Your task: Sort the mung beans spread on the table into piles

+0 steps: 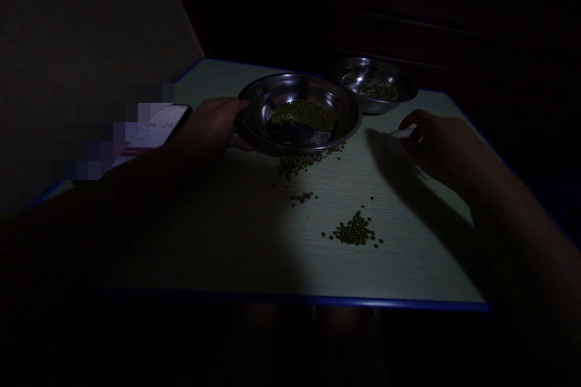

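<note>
Left hand gripping shiny steel dish of green beans, right hand loosely curled, empty

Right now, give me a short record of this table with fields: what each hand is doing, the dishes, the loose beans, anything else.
left hand: grips the near-left rim of the large steel dish
right hand: on the table, right of that dish, holding nothing clearly visible
large steel dish: holds a heap of green beans
small steel bowl: behind and to the right, a few beans inside
loose beans: trail by the dish's front rim; small pile nearer the front edge
phone: left, screen lit
lighting: very dim
</note>
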`<move>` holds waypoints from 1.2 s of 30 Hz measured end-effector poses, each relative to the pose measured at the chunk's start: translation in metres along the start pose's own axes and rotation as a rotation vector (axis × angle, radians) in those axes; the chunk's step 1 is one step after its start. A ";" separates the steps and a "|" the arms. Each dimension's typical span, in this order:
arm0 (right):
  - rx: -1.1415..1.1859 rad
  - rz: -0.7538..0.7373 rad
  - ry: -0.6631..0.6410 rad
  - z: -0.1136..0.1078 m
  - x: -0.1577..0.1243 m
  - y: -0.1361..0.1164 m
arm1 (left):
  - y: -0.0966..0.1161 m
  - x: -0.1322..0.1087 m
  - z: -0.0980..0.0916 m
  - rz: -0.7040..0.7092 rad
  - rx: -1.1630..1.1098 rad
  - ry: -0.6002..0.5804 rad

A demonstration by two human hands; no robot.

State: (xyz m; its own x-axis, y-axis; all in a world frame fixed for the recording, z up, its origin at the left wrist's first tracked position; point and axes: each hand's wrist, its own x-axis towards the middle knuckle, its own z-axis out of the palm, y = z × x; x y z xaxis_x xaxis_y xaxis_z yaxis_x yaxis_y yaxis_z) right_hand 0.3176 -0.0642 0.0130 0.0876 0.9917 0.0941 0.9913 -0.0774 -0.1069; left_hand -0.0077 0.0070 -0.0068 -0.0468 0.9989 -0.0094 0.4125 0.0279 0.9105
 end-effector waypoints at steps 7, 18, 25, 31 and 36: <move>-0.056 -0.205 0.062 -0.014 -0.028 -0.029 | -0.002 0.001 0.001 -0.060 -0.074 0.011; 0.130 -0.806 0.071 0.000 -0.058 -0.055 | 0.004 -0.002 0.002 -0.071 -0.107 0.010; 0.119 -0.917 0.135 0.003 -0.057 -0.059 | 0.005 -0.004 0.002 -0.072 -0.102 0.008; 0.106 -0.946 0.167 0.004 -0.057 -0.061 | 0.007 -0.008 0.003 -0.038 -0.058 -0.010; 0.076 -0.951 0.171 0.005 -0.059 -0.063 | 0.005 -0.004 0.003 -0.043 -0.068 0.018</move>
State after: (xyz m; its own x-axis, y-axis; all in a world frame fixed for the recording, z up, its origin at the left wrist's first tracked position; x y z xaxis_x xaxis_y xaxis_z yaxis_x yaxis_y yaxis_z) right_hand 0.2493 -0.1173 0.0093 -0.7283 0.6078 0.3166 0.6470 0.7621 0.0254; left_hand -0.0030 0.0029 -0.0033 -0.0794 0.9960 -0.0419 0.3471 0.0671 0.9354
